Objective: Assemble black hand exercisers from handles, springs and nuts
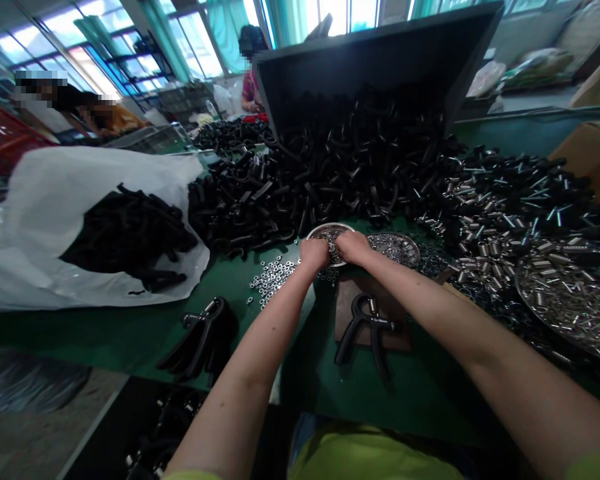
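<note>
My left hand (315,253) and my right hand (353,247) are side by side over a round metal bowl (331,227) of small metal parts. Both hands look closed, fingers curled down into the bowl; what they hold, if anything, is hidden. Loose metal nuts (273,279) are scattered left of the bowl, and a round tray (414,252) of small parts sits to its right. Nearer me, a black hand grip with a spring (375,321) rests on a brown block (347,297). More assembled black grips (205,337) stand together at the left.
A white sack (55,180) with black handles lies left. Black handles (300,180) are heaped behind the bowl, before a large dark bin (380,63). Springs (485,250) and a metal-parts tray (575,300) lie right. Two people are beyond the table.
</note>
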Demonstrator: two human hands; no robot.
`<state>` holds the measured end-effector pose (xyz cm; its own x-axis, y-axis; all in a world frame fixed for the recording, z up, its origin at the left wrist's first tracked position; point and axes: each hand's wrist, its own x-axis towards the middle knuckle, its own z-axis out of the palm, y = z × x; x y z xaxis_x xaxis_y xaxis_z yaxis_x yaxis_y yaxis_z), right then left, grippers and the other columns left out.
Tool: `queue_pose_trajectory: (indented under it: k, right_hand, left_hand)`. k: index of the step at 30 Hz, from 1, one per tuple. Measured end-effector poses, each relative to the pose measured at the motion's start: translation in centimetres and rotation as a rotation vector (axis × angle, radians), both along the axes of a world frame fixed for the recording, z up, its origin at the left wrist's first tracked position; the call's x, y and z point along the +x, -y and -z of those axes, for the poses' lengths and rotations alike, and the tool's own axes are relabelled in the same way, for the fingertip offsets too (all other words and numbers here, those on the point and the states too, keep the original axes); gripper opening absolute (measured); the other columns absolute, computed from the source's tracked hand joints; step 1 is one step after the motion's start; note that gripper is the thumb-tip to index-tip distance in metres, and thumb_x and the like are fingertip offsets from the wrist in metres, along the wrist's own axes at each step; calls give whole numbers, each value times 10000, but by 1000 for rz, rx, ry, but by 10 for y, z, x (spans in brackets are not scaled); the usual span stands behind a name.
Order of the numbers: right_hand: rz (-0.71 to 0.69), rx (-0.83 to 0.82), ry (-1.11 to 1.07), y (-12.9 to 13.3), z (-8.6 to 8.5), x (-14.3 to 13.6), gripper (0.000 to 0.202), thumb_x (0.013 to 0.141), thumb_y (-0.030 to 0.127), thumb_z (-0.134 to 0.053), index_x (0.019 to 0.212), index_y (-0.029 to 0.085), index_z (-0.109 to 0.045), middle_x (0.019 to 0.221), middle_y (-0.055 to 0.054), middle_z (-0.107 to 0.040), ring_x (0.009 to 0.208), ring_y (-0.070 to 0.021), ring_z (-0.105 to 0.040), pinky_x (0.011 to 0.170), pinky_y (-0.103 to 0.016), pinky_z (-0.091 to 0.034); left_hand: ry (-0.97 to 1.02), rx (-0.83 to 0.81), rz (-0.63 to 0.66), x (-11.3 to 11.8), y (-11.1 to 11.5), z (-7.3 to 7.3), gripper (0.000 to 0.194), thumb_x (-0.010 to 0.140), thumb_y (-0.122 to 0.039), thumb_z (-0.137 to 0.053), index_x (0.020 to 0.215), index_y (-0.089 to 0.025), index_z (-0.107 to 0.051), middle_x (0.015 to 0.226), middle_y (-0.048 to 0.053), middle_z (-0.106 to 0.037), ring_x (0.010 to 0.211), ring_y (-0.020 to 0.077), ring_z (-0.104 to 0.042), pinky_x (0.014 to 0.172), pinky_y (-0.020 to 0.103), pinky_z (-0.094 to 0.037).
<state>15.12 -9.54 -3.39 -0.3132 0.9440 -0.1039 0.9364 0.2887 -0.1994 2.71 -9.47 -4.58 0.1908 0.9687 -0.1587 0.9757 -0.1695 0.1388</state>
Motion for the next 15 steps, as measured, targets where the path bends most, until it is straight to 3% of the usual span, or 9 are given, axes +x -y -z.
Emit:
queue_pose_trajectory:
  k: [4, 8, 12, 15]
  right_hand:
    - [47, 40, -148, 0, -3, 7, 139, 844, 222, -566, 927, 163, -660, 1021, -127, -665, 1006, -232, -592, 848, -335, -433]
    - [71, 72, -356, 13, -15, 21, 210, 816, 189, -563, 1013, 176, -636, 975, -77, -689, 941, -200, -612, 820, -296, -424]
    - [62, 5, -550, 51, -18, 48, 215, 853, 220, -494, 1023, 152, -606, 912, -53, -699, 744, -128, -632, 706, -247, -460]
    - [69, -99, -642, 86, -8, 69, 198, 855, 250, -481, 951, 134, -610, 832, -58, -704, 663, -121, -624, 617, -240, -462]
  left_hand:
    - [38, 51, -27, -2, 2, -1, 264, 791, -206, -552, 1002, -101, -670, 1062, 215, -656, 1070, 317, -580, 924, 405, -408]
    - [126, 69, -29, -5, 2, -3, 280, 775, -179, -568, 1038, -136, -653, 1060, 183, -659, 1037, 298, -595, 891, 387, -432]
    - [292, 65, -23, -14, 1, -8, 313, 743, -122, -582, 1040, -181, -657, 1049, 125, -666, 1039, 277, -585, 914, 368, -412]
    - [462, 58, -39, -20, 8, -11, 214, 771, -114, -543, 929, -165, -679, 995, 100, -667, 995, 244, -592, 902, 334, -415]
